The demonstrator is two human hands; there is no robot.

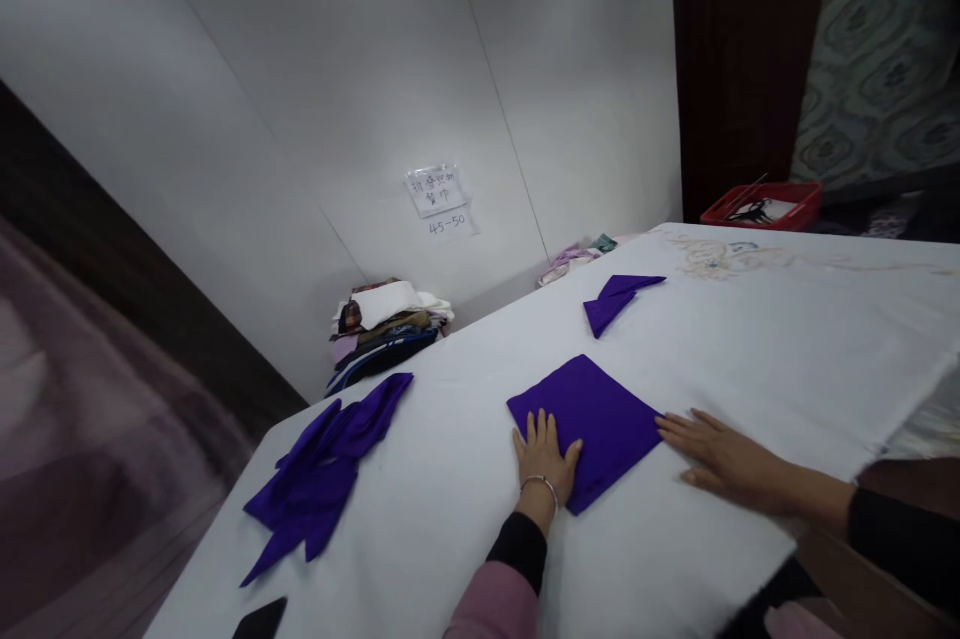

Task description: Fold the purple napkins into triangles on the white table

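Note:
A purple cloth napkin (600, 414), folded into a flat square, lies cornerwise on the white-covered table (450, 479). My left hand (546, 459) rests flat on its left edge, fingers spread, a bracelet at the wrist. At the square's right corner, my right hand (716, 454) lies flat with fingers stretched out, its fingertips touching the corner. Farther back is a purple napkin folded into a bow-like shape (616, 299). Several crumpled purple cloths (322, 479) lie in a heap on the left.
A stack of folded fabrics (390, 324) stands beyond the table's far edge, below a handwritten sign (436, 189) on the wall. More pinkish cloth (571, 261) lies farther right. A red basket (802, 209) holds scissors. A dark flat object (260, 619) lies at the near left edge.

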